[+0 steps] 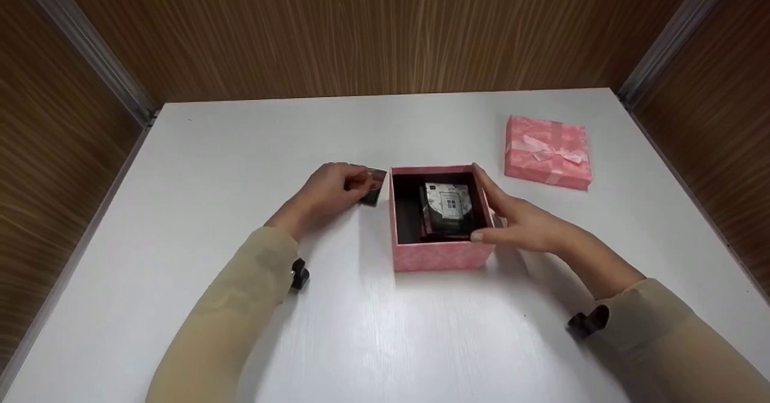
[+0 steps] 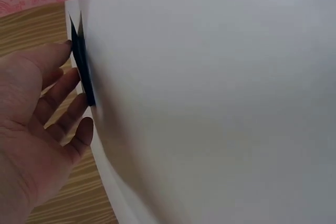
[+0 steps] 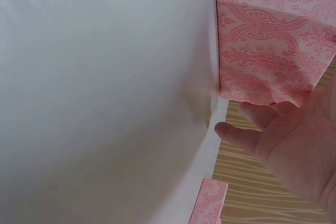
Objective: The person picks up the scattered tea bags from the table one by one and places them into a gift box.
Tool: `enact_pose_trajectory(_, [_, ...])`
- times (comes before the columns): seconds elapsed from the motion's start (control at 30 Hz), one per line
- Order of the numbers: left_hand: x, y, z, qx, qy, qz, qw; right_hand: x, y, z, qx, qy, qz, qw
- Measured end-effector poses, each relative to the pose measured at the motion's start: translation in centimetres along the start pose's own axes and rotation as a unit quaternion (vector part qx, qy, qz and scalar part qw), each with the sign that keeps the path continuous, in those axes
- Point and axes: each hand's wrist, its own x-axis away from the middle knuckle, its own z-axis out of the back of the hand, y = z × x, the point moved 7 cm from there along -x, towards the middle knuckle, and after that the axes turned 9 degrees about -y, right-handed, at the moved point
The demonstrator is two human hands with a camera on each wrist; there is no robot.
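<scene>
A pink patterned box (image 1: 443,257) with a dark inside stands uncovered near the middle of the white table. In its right part lie small square dark packets (image 1: 448,207), the top one bearing a pale label. My right hand (image 1: 523,222) holds the box at its right side, thumb on the front corner and a finger along the rear one. Left of the box, my left hand (image 1: 334,189) pinches a flat dark packet (image 1: 375,191) at or just above the tabletop. The left wrist view shows that packet (image 2: 84,69) edge-on against the fingertips.
The pink lid (image 1: 547,153), tied with a ribbon bow, lies behind and right of the box. Wood-grain panels (image 1: 385,30) stand behind and beside the white table (image 1: 240,132).
</scene>
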Motion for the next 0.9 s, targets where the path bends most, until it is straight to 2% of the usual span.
enact_pose_trajectory(0.23, [1.2, -0.8, -0.1, 0.044, -0.014, 0.015, 0.9988, -0.1, 0.0, 0.0, -0.004, -0.001, -0.001, 1.000])
enact_pose_trajectory(0.37, [1.8, -1.2, 0.1, 0.004, -0.006, 0.012, 0.9999, 0.0, -0.1, 0.0, -0.003, -0.002, 0.000, 1.000])
enact_pose_trajectory(0.5, [2.3, -1.9, 0.4, -0.035, 0.005, 0.046, 0.9983, -0.1, -0.2, 0.0, -0.003, -0.004, -0.001, 1.000])
enact_pose_trajectory(0.6, [2.5, -2.4, 0.5, -0.036, -0.004, 0.070, 0.9969, -0.1, -0.1, 0.0, -0.004, -0.004, -0.006, 1.000])
enact_pose_trajectory(0.7, [2.4, -2.3, 0.3, -0.038, -0.021, 0.063, 0.9970, -0.1, 0.0, 0.0, -0.005, -0.005, -0.008, 1.000])
enact_pose_trajectory(0.9, [2.1, -2.2, 0.3, -0.044, -0.032, 0.051, 0.9972, 0.0, 0.0, 0.1, -0.002, -0.002, -0.008, 1.000])
